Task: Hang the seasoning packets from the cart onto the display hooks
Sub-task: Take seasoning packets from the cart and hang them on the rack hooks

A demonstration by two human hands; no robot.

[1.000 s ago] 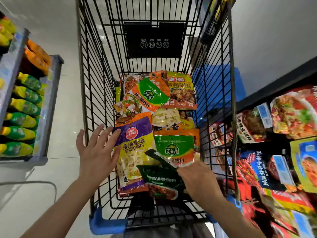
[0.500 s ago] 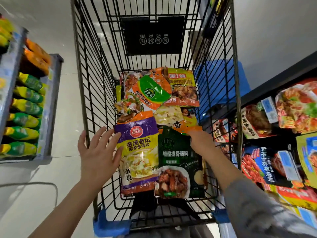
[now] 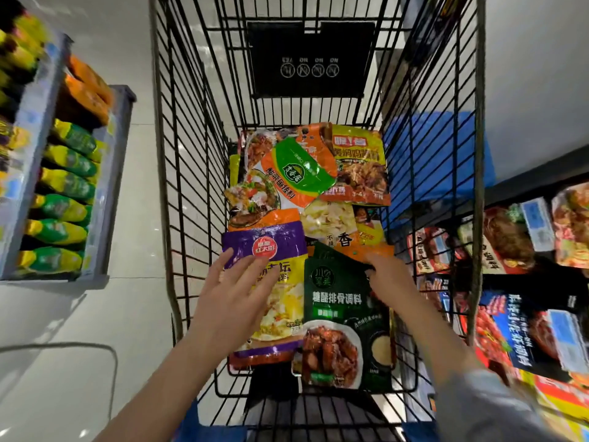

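A black wire cart (image 3: 178, 193) holds several seasoning packets. A purple and yellow packet (image 3: 280, 247) lies at the near left, and my left hand (image 3: 232, 301) rests flat on it with fingers spread. Beside it lies a dark green packet (image 3: 341, 311) with a rib picture. My right hand (image 3: 387, 275) pinches that packet's top right corner. Further back lie an orange and green packet (image 3: 299, 173) and a yellow packet (image 3: 360, 164). The display of hung packets (image 3: 522, 327) is at the right, outside the cart; its hooks are hidden.
A shelf (image 3: 105, 173) with green and yellow bottles stands on the left across a pale tiled floor. A black sign panel (image 3: 310, 59) hangs on the cart's far end. A blue crate (image 3: 446, 154) shows through the cart's right side.
My right hand turned the dark green packet face up and laid it flat beside the purple one. My left hand moved from the cart's left side onto the purple packet.
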